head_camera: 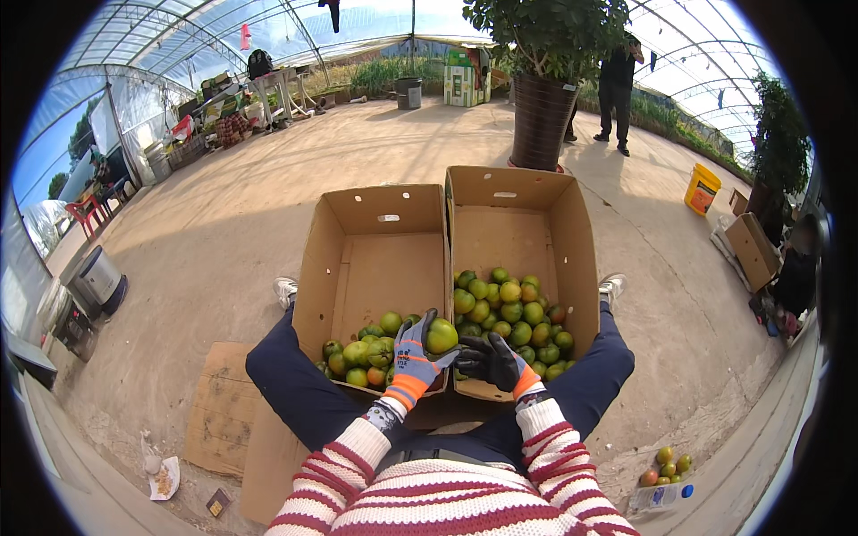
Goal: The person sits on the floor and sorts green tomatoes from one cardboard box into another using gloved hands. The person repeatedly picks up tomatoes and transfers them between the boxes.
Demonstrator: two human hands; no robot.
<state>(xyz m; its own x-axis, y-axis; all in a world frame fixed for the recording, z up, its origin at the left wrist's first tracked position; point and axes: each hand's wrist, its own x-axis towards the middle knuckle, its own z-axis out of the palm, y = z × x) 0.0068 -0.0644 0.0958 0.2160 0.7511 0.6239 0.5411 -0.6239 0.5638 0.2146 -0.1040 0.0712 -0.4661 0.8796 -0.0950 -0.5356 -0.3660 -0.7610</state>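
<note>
My left hand [414, 354], in a grey and orange work glove, grips a large green tomato [442, 336] above the inner walls of two cardboard boxes. Close beside that tomato is my right hand [495, 362], its black-coated glove palm showing, fingers apart and nothing visible in them. The left cardboard box [382, 268] has green tomatoes [358, 353] with some reddish ones heaped at its near end. A larger heap of green and partly orange tomatoes [512, 312] fills the near half of the right cardboard box [503, 234]. My hands and wrists cover parts of both heaps.
Both boxes stand between my legs on a concrete floor. Flattened cardboard [221, 409] lies at left. Several loose tomatoes [665, 462] and a plastic bottle [660, 497] are at right. Beyond stand a potted tree [544, 120], a yellow bucket [702, 189] and a person [615, 94].
</note>
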